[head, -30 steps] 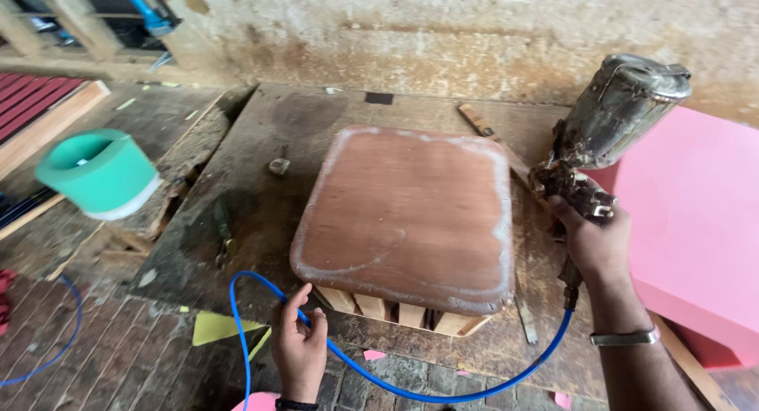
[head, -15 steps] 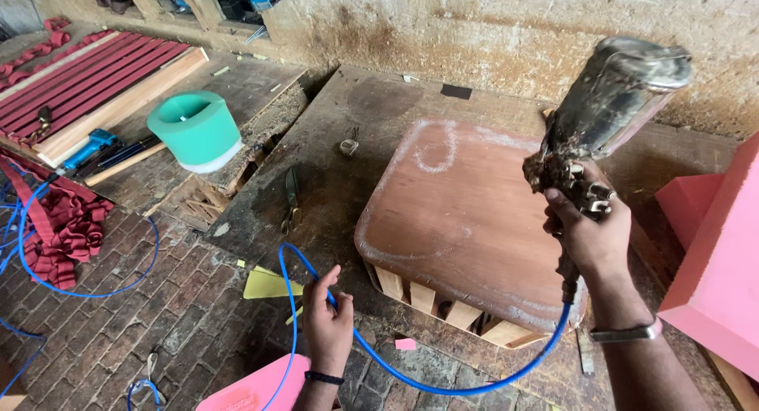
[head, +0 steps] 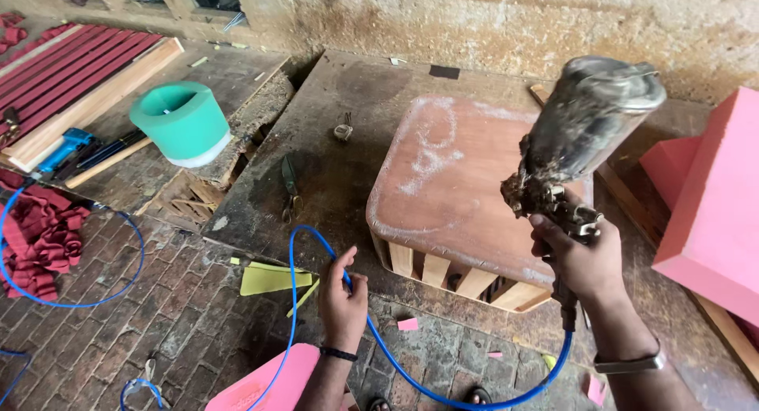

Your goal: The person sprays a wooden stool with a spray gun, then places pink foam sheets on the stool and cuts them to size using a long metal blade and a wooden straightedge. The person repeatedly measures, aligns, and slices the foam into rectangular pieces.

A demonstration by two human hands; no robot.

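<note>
My right hand [head: 581,257] grips a grimy metal spray gun [head: 581,134] with a dented cup on top, held up over the right edge of a brown wooden seat panel [head: 466,189]. The panel lies on a dark low platform [head: 332,166] and has a whitish sprayed mark near its top. A blue air hose [head: 379,340] runs from the gun's handle down and loops to the left. My left hand [head: 344,296] is closed around that hose just in front of the platform edge.
Pink foam blocks [head: 711,205] stand at the right. A green foam roll [head: 182,122] sits at the left, beyond it a red slatted frame [head: 79,71] and a blue tool [head: 63,146]. Scissors [head: 290,185] lie on the platform. Red fabric [head: 39,237] and foam scraps lie on the brick floor.
The view has moved in closer to the panel and shifted. The spray gun is now raised nearer the camera, and my left hand still holds the hose.
</note>
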